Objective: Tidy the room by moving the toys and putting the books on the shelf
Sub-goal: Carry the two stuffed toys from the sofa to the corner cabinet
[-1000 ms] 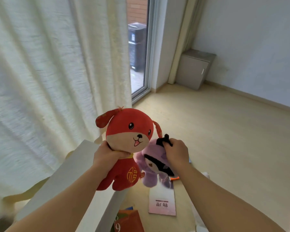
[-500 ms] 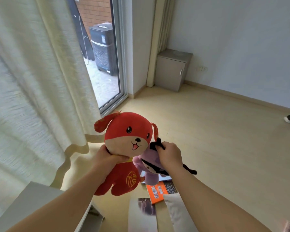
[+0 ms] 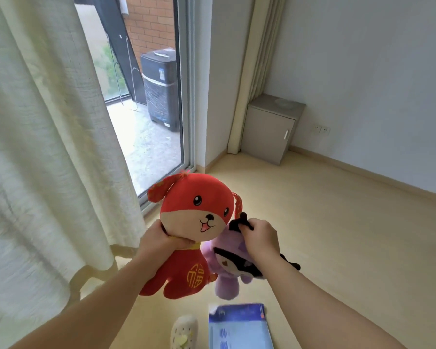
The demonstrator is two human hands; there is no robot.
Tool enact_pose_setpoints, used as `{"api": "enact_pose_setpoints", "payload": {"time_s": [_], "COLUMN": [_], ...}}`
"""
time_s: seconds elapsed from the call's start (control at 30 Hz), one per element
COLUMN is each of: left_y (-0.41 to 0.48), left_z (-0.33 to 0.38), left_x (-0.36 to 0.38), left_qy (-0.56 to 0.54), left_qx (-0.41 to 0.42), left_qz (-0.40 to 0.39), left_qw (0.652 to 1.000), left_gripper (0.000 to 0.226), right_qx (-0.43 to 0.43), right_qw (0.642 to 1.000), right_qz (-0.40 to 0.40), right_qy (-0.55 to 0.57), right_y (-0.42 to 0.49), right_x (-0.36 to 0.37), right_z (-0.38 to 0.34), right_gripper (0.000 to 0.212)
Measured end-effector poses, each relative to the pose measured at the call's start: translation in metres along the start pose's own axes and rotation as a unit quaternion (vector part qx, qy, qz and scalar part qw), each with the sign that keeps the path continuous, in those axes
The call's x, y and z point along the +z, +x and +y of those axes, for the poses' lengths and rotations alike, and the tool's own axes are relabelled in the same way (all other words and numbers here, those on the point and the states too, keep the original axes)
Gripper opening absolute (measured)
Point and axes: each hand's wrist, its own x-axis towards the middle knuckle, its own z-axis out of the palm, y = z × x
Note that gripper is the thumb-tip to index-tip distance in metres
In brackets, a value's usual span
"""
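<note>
The left hand, just left of the frame's centre, is closed tight around the neck of a red plush dog, with its fingers curled under the cream chin. The right hand, just right of centre, is also closed and pinches a black tuft on top of a purple plush toy, which hangs below it.

The dog is held upright in the air, facing the camera. It has a red head, a cream muzzle, black eyes, an open pink mouth, floppy patterned ears, a yellow collar and a gold character stitched on its red belly. The purple toy touches the dog's lower right side. It has a lilac body, and its pale face with black trim is partly hidden by the right wrist. A black strip sticks out past the forearm.

On the floor at the bottom edge, below the toys, lies a blue book. A white slipper sits just beside it on the left.

A cream curtain fills the left side, its hem close to the left forearm. Behind the dog, a glass door runs up to the top centre, with a dark bin outside it. A grey cabinet stands in the corner at upper right, well apart from the hands. Bare pale floor stretches across the right half up to the white wall.
</note>
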Motion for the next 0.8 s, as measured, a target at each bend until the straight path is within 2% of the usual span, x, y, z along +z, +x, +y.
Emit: {"api": "enact_pose_setpoints", "payload": {"time_s": [0.1, 0.2, 0.33, 0.53, 0.8], "left_y": [0.090, 0.158, 0.245, 0.347, 0.516], "left_z": [0.028, 0.063, 0.114, 0.151, 0.216], "left_x": [-0.012, -0.018, -0.011, 0.013, 0.097], "left_qy": [-0.004, -0.010, -0.022, -0.043, -0.050], "left_qx": [0.023, 0.027, 0.038, 0.042, 0.048], "left_qz": [0.006, 0.010, 0.003, 0.009, -0.005], "left_qw": [1.000, 1.000, 0.999, 0.998, 0.998], "left_gripper": [0.055, 0.057, 0.057, 0.054, 0.054], "right_qx": [-0.001, -0.003, -0.015, 0.015, 0.003], "right_qw": [1.000, 0.999, 0.998, 0.997, 0.998], "right_qz": [-0.002, -0.003, 0.032, 0.070, 0.045], "right_qy": [0.014, 0.035, 0.055, 0.033, 0.048], "right_y": [0.083, 0.144, 0.229, 0.345, 0.544], "right_x": [0.015, 0.015, 0.005, -0.010, -0.048], "right_z": [-0.041, -0.077, -0.115, -0.140, -0.143], "right_gripper": [0.026, 0.026, 0.027, 0.030, 0.022]}}
